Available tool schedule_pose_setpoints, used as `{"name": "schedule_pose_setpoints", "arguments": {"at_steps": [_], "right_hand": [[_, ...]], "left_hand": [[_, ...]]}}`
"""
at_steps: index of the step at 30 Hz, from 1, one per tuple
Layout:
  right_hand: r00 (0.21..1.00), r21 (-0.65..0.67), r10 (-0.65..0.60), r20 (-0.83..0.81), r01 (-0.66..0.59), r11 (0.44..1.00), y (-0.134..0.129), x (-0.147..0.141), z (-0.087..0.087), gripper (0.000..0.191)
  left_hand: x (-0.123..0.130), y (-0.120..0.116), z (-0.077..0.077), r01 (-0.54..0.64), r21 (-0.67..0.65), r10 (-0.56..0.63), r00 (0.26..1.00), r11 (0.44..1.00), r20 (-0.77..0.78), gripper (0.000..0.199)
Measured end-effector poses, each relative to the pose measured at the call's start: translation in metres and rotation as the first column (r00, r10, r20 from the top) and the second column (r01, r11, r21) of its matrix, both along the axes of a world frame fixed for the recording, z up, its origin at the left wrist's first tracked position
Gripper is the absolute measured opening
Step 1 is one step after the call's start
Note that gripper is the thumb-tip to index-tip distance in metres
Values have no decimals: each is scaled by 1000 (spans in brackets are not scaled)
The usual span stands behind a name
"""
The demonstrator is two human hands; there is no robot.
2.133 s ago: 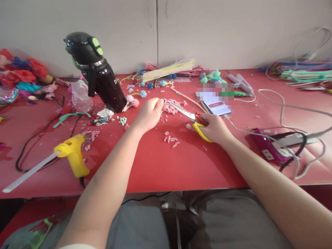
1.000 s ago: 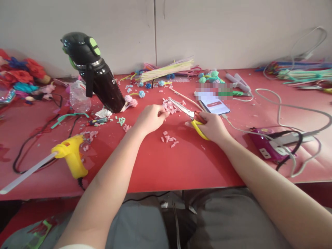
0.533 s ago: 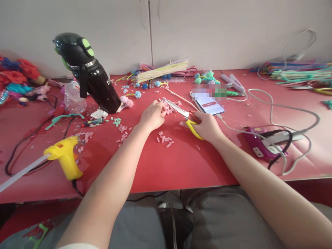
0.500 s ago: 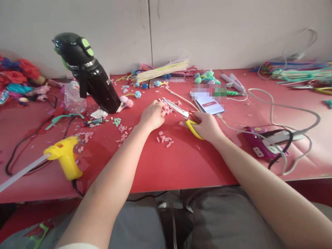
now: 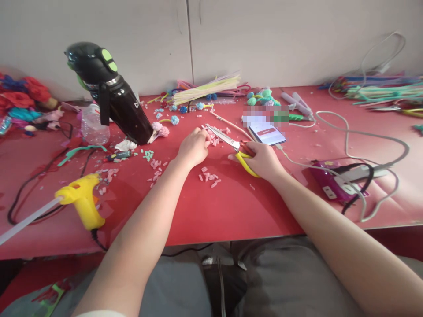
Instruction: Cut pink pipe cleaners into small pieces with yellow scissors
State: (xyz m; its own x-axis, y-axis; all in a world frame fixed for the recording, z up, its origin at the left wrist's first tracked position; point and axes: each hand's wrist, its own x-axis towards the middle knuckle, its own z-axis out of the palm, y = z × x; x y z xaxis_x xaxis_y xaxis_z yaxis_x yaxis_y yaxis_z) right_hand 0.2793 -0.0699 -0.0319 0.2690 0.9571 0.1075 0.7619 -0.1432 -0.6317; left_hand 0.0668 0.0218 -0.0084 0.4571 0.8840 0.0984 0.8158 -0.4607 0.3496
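Observation:
My right hand point(image 5: 266, 162) grips a pair of scissors point(image 5: 226, 138) by the yellow and red handles. Their blades point left toward my other hand and look closed or nearly so. At the blade tips, my left hand point(image 5: 194, 147) has its fingers pinched together; whatever lies between them is too small to make out. Small pink fuzzy cut pieces point(image 5: 216, 141) lie under and behind the blades. More pink snippets point(image 5: 208, 176) rest on the red table point(image 5: 205, 220) in front of the hands, and a pale pink stem point(image 5: 228, 123) stretches behind the scissors.
A black bottle point(image 5: 122, 105) stands at left, behind a yellow glue gun point(image 5: 82, 200). Bundled pipe cleaners point(image 5: 208, 90) lie at the back. A lit phone point(image 5: 266, 130) is just beyond my right hand. Cables surround a purple power box point(image 5: 325, 180) at right.
Almost nothing differs. The hands and scissors hold nearly the same position, and the whole view has shifted very slightly.

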Motion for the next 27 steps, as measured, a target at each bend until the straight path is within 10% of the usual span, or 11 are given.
{"name": "schedule_pose_setpoints", "arguments": {"at_steps": [7, 13, 19, 27], "right_hand": [[1000, 6, 7, 0, -7, 1000, 0, 0, 1, 71], [1000, 7, 27, -1, -27, 1000, 1, 2, -2, 69], [999, 23, 38, 3, -38, 999, 0, 2, -4, 68], [999, -4, 34, -2, -34, 999, -1, 2, -2, 68]], "left_hand": [[-4, 5, 1, -39, -111, 71, 952, 993, 297, 17], [-11, -3, 14, 141, -503, 331, 598, 853, 729, 23], [-22, -7, 17, 266, -549, 408, 437, 792, 801, 14], [-24, -1, 15, 201, -581, 467, 420, 789, 778, 16]]}}
